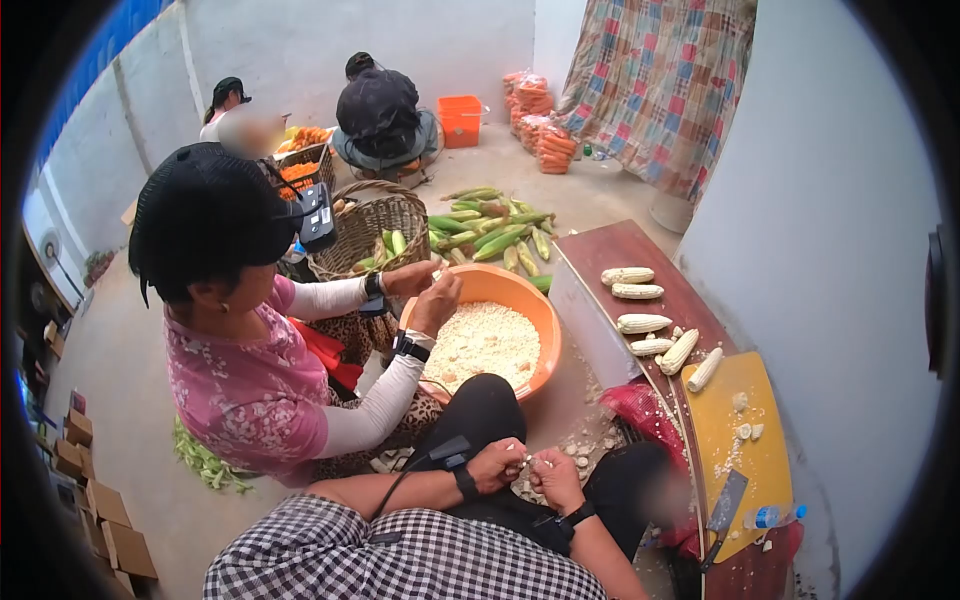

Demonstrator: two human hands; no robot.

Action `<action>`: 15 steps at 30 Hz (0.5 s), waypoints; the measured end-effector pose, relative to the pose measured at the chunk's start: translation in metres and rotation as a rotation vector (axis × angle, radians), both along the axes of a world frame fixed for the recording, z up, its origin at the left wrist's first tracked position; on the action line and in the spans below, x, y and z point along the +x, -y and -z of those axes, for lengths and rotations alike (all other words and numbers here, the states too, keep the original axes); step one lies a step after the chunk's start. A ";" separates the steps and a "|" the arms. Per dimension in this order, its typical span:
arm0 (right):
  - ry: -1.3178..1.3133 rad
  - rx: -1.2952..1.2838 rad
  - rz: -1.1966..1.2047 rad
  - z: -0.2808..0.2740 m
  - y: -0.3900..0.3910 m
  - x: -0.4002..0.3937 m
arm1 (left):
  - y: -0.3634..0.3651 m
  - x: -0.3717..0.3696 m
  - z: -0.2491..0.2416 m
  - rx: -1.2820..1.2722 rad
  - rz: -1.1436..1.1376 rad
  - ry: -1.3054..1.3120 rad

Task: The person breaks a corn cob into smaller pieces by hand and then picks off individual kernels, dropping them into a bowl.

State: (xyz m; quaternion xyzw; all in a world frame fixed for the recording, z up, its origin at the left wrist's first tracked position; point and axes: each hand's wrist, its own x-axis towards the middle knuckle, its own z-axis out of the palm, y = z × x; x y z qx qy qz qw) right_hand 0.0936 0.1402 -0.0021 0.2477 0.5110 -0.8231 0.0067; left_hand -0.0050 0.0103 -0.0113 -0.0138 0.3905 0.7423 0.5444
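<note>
My left hand [496, 465] and my right hand [557, 479] are close together above my lap, fingers pinched. A small pale piece of corn [527, 460] shows between the fingertips, mostly hidden by them. Just beyond my knee stands an orange basin [548, 330] with loose corn kernels [480, 345] in it. On the floor below my hands lie pale corn scraps [580, 450]. To the right, husked corn cobs [643, 323] rest on a reddish-brown board, beside a yellow cutting board [735, 400] that holds a cleaver [727, 500] and cut cob pieces [744, 431].
At my left a person in a pink top [250, 390] works with both hands over the basin. Behind it are a wicker basket [375, 230] and a heap of unhusked corn [490, 230]. A water bottle [770, 516] lies at the right. Two people sit farther back near an orange bucket [460, 122].
</note>
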 end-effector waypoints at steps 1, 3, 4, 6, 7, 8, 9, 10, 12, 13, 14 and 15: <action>0.029 -0.063 -0.007 0.000 0.000 0.000 | 0.000 0.002 -0.001 -0.004 -0.006 -0.013; 0.062 -0.198 -0.010 -0.001 -0.001 0.000 | 0.000 0.003 -0.001 -0.005 -0.003 -0.047; 0.067 -0.271 -0.007 -0.001 -0.003 0.001 | 0.000 0.004 0.001 -0.003 0.005 -0.067; 0.072 -0.387 0.009 0.002 -0.005 0.003 | 0.000 0.004 0.003 0.005 0.020 -0.092; 0.074 -0.428 0.017 0.006 -0.007 0.003 | 0.000 0.005 0.003 0.013 0.022 -0.097; 0.076 -0.470 0.021 0.008 -0.007 0.003 | 0.000 0.005 0.003 0.020 0.020 -0.101; 0.060 -0.450 0.035 0.007 -0.005 0.004 | 0.001 0.005 0.004 0.027 0.019 -0.095; 0.046 -0.428 0.045 0.004 -0.003 0.005 | 0.001 0.005 0.005 0.034 0.015 -0.088; -0.010 -0.355 0.032 0.001 -0.002 0.004 | -0.003 0.005 0.002 0.039 -0.001 -0.082; -0.046 -0.308 0.011 0.001 -0.004 0.006 | -0.004 0.006 -0.002 0.032 -0.011 -0.077; -0.084 -0.258 -0.011 0.001 -0.004 0.006 | -0.004 0.007 -0.004 0.028 -0.023 -0.074; -0.077 -0.206 -0.021 0.000 -0.004 0.006 | -0.004 0.007 -0.004 0.032 -0.013 -0.079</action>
